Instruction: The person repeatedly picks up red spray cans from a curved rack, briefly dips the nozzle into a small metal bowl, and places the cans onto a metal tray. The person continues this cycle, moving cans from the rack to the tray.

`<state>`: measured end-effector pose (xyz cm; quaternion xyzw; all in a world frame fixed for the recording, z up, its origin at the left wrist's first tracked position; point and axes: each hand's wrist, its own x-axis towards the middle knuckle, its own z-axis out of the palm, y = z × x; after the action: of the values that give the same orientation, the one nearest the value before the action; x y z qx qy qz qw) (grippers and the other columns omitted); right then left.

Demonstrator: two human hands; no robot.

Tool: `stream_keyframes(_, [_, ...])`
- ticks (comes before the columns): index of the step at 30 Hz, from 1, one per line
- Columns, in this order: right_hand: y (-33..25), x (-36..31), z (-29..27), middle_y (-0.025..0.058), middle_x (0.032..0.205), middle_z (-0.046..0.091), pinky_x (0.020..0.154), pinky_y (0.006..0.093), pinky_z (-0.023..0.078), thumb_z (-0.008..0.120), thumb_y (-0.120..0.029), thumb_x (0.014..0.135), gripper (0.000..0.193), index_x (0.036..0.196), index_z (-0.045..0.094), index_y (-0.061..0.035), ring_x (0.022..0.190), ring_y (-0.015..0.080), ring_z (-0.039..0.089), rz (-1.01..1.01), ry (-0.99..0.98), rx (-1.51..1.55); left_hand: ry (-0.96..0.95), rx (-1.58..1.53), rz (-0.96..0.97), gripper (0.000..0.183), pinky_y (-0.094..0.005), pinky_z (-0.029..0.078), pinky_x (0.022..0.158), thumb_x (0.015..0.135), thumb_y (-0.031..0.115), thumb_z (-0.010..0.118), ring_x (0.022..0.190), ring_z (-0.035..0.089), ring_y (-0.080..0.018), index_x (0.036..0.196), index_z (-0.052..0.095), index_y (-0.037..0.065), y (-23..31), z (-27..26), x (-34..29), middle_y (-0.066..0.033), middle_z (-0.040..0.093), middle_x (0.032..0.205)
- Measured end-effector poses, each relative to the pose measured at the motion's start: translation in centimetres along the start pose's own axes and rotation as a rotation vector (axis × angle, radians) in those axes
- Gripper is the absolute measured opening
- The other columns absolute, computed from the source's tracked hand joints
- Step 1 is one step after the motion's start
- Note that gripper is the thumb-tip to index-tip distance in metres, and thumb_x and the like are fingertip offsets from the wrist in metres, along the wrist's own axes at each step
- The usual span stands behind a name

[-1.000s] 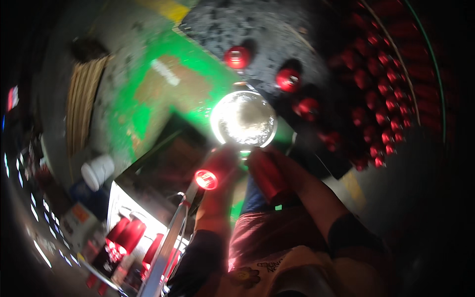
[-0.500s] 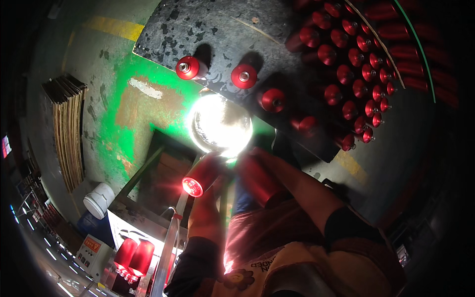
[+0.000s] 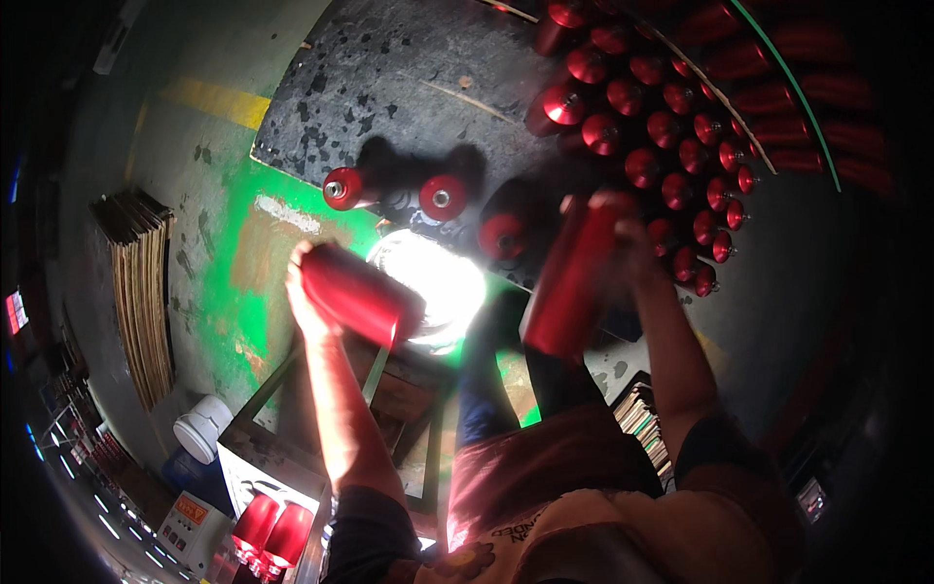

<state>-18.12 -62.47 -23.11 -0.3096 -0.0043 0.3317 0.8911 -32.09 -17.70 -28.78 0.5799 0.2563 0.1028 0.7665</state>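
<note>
A red bottle is gripped at its far end by the left hand and is tipped over sideways. A second red bottle is gripped near its top by the right hand and is tilted, a bit blurry. The hands are spread well apart, with a round, glaring white thing between them (too bright to tell if it is a lamp or a bowl).

Much seems to be done: many bottles are stood in rows ahead and to the right of the right hand, on a grey board. Three loose bottles are stood ahead, between the hands. The two gripped ones are not yet put down.

Behind the left hand, two more bottles are seen neck down beside a lit white panel. A white bucket is placed nearby, but its inside cannot be seen. What is in the bottles cannot be told.
</note>
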Motion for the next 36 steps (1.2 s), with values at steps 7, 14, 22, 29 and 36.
stream_keyframes(7, [0.6, 9.5, -0.1, 0.007, 0.137, 0.053, 0.107, 0.0373, 0.04, 0.075, -0.01, 0.07, 0.038, 0.106, 0.077, -0.0223, 0.126, 0.0269, 0.046, -0.504, 0.226, -1.278, 0.202, 0.407, 0.345, 0.035, -0.0336, 0.044, 0.102, 0.092, 0.018, 0.072, 0.118, 0.055, -0.02, 0.125, 0.068, 0.007, 1.2, 13.4, 11.9, -0.011, 0.059, 0.132])
stream_keyframes(14, [10.6, 14.9, -7.5, -0.0009, 0.142, 0.049, 0.114, 0.0494, 0.031, 0.071, -0.01, 0.069, 0.036, 0.098, 0.078, -0.0313, 0.131, 0.0451, 0.033, -0.508, 0.199, -1.579, 0.173, 1.008, 0.66, 0.043, -0.0428, 0.045, 0.101, 0.075, 0.033, 0.083, 0.12, 0.057, -0.0323, 0.116, 0.074, 0.028, -9.9, 16.1, 17.7, -0.0148, 0.057, 0.138])
stream_keyframes(22, [5.0, 6.2, -6.7, 0.0129, 0.155, 0.035, 0.11, 0.0504, 0.034, 0.079, -0.013, 0.07, 0.052, 0.118, 0.071, -0.0327, 0.136, 0.0423, 0.034, -0.588, 0.305, -1.581, 0.168, 1.294, 0.573, 0.041, -0.0444, 0.038, 0.11, 0.085, 0.018, 0.076, 0.129, 0.044, -0.0375, 0.124, 0.07, 0.029, -5.7, 18.7, 13.5, -0.0158, 0.041, 0.152])
stream_keyframes(29, [-0.4, -4.6, -9.9, 0.0193, 0.155, 0.033, 0.108, 0.0512, 0.036, 0.078, -0.018, 0.073, 0.054, 0.125, 0.067, -0.0287, 0.134, 0.0427, 0.036, -0.12, 0.601, -1.863, -0.633, 1.007, 0.665, 0.044, -0.0449, 0.036, 0.112, 0.079, 0.019, 0.077, 0.135, 0.039, -0.0425, 0.122, 0.07, 0.024, -8.0, 34.5, 11.0, -0.0195, 0.038, 0.152])
stream_keyframes(36, [2.9, -2.1, -12.7, 0.0197, 0.149, 0.035, 0.108, 0.0508, 0.037, 0.078, -0.017, 0.073, 0.05, 0.121, 0.069, -0.0282, 0.134, 0.0423, 0.036, -0.265, 0.692, -1.787, -0.594, 1.23, 0.72, 0.056, -0.0434, 0.041, 0.106, 0.074, 0.022, 0.08, 0.13, 0.046, -0.0389, 0.126, 0.066, 0.035, -13.7, 39.5, 14.7, -0.0225, 0.037, 0.151])
